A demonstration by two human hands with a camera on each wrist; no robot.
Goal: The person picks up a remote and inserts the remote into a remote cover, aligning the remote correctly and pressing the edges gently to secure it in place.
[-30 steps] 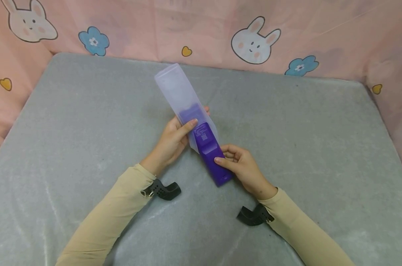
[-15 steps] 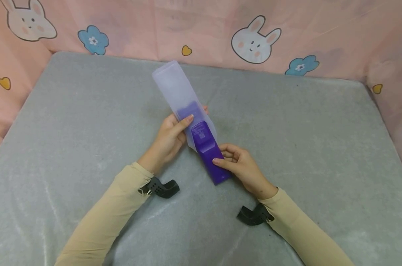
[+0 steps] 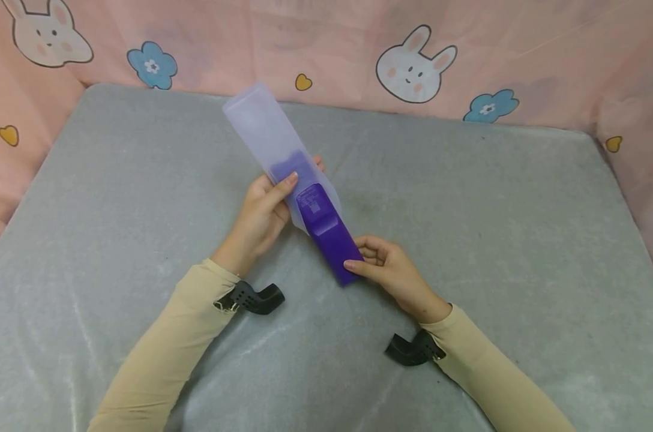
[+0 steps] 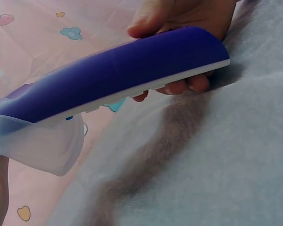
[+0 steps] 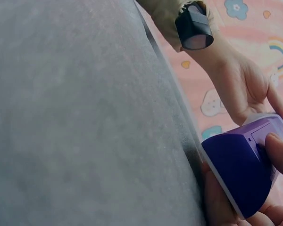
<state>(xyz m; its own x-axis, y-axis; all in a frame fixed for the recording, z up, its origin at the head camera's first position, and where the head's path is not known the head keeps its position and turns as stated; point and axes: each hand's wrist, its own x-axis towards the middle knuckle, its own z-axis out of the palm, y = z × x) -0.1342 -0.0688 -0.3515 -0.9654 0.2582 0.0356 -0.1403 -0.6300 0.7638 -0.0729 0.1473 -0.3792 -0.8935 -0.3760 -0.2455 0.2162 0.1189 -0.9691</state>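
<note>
A purple remote control (image 3: 329, 237) is partly inside a translucent sleeve (image 3: 261, 129), held slantwise over the table. My left hand (image 3: 256, 216) grips the sleeve where the remote's upper part shows through, thumb on top and fingers behind. At the lower end, my right hand (image 3: 397, 273) pinches the bare purple part between thumb and fingers. In the left wrist view the remote (image 4: 122, 70) shows a white underside with small raised buttons, and the sleeve's flared mouth (image 4: 61, 146) surrounds its other end. The remote's rounded end (image 5: 238, 172) fills the right wrist view's lower right.
A grey cloth-covered table (image 3: 494, 240) lies under both hands. Behind it hangs a pink curtain (image 3: 332, 48) printed with rabbits, flowers and hearts. Black wrist mounts (image 3: 258, 299) are strapped over the beige sleeves.
My left hand has moved up and left, taking sleeve and remote along. My right hand has stayed nearly in place, so its thumb now lies closer to the remote's lower end.
</note>
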